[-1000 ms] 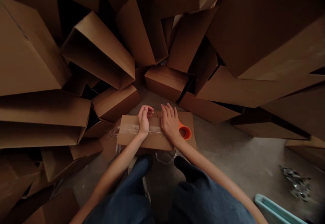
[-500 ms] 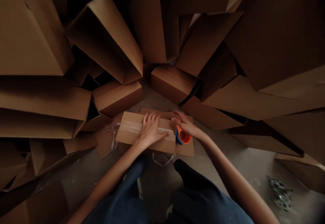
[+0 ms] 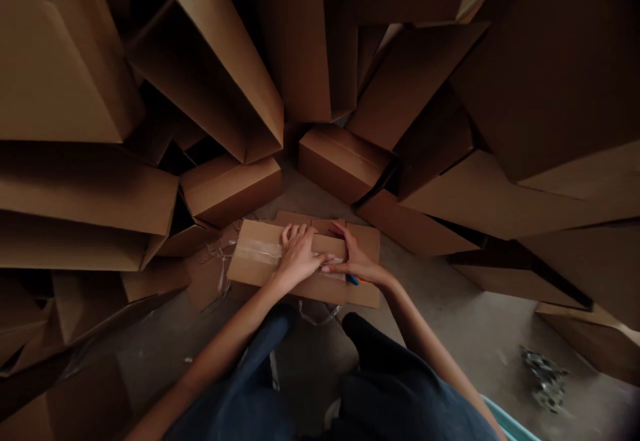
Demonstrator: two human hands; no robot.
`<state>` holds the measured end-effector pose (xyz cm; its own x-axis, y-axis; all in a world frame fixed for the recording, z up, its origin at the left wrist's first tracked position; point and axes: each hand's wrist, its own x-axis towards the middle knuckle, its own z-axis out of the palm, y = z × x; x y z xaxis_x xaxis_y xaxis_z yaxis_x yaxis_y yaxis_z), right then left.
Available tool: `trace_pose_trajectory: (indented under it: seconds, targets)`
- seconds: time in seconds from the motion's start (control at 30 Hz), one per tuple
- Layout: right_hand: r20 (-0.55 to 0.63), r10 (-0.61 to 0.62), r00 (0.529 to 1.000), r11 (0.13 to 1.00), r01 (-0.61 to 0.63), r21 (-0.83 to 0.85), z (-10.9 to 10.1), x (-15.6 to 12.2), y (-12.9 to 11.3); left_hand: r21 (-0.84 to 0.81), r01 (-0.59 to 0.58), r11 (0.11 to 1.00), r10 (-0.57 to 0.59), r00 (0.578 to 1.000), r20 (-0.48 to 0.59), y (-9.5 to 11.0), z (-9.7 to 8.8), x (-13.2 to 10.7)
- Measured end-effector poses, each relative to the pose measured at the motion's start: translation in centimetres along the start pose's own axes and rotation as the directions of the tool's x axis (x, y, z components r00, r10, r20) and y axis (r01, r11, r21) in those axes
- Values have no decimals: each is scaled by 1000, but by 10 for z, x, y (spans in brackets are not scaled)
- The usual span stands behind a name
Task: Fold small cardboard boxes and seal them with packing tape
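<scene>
A closed cardboard box (image 3: pixel 265 261) lies flat on a cardboard sheet (image 3: pixel 369 244), with a strip of clear packing tape (image 3: pixel 257 250) along its top. My left hand (image 3: pixel 299 256) presses palm-down on the tape, holding nothing. My right hand (image 3: pixel 353 261) reaches over the box's right end, its fingertips close to my left hand. Beneath that hand, a blue and orange tape dispenser (image 3: pixel 354 280) shows only as a sliver. The rest of it is hidden, and I cannot tell whether the hand grips it.
Large cardboard boxes (image 3: pixel 230 191) crowd the back and both sides. Loops of used clear tape (image 3: pixel 314 314) lie on the concrete floor (image 3: pixel 450 314) by the box. Crumpled shiny plastic (image 3: pixel 545 378) sits at lower right, near a teal container rim (image 3: pixel 505 421). My dark-trousered legs (image 3: pixel 395 388) fill the bottom.
My left hand has slid right along the tape. My right hand has moved left and down, now covering most of the dispenser, whose orange ring showed before.
</scene>
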<state>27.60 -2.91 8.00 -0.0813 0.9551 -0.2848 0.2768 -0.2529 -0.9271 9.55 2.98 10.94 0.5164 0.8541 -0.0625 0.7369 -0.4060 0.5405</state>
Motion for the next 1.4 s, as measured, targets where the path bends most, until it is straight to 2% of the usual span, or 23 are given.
trace_pose_trajectory:
  seconds: [0.33, 0.63, 0.83, 1.0, 1.1, 1.23, 1.4]
  targets:
    - [-54, 0, 999, 997, 4, 74, 5, -1, 2, -106, -23, 994, 40, 987, 157, -10, -5, 4]
    - [108, 28, 994, 975, -51, 217, -5, -1, 9, -133, -43, 990, 85, 941, 328, -22, -20, 9]
    - [140, 8, 990, 959, -48, 281, -6, 0, 21, -116, -62, 991, 104, 909, 403, -24, -30, 13]
    - [118, -6, 993, 981, -17, 193, -6, 0, 26, -95, -76, 993, 106, 920, 378, -21, -30, 12]
    - [96, 5, 995, 993, -16, 115, -9, -6, 20, -86, -76, 993, 99, 948, 304, -16, -26, 9]
    - [145, 31, 989, 999, -32, 0, -12, -17, 7, -68, -55, 996, 69, 972, 223, -10, -21, 6]
    - [157, 66, 985, 998, -68, 9, -14, -19, 1, -74, -73, 995, 88, 970, 228, -13, -20, 7]
